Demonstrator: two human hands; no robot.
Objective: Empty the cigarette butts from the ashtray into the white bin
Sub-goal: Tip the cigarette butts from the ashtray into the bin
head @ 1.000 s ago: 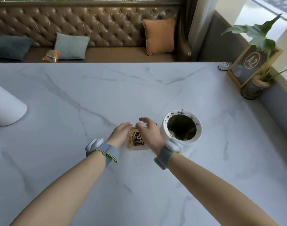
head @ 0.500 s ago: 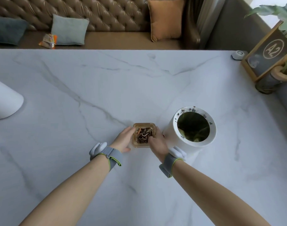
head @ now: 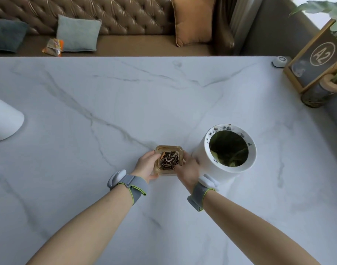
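Observation:
A small square amber glass ashtray (head: 168,149) filled with dark butts and scraps sits on the marble table (head: 125,104), in the middle of the head view. My left hand (head: 147,166) grips its left side and my right hand (head: 189,167) grips its right side. Whether it rests on the table or is slightly raised I cannot tell. Just to the right stands the round white bin (head: 207,165), its opening lined with a green bag and its rim speckled with ash.
A white rounded object (head: 5,121) lies at the table's left edge. At the far right corner stand a framed "A2" sign (head: 316,58), a dark plant vase (head: 314,96) and a small white call button (head: 280,61). A brown tufted sofa (head: 110,18) with cushions runs behind the table.
Both hands have closed in from around the ashtray onto its two sides. The camera has tilted down and nearer.

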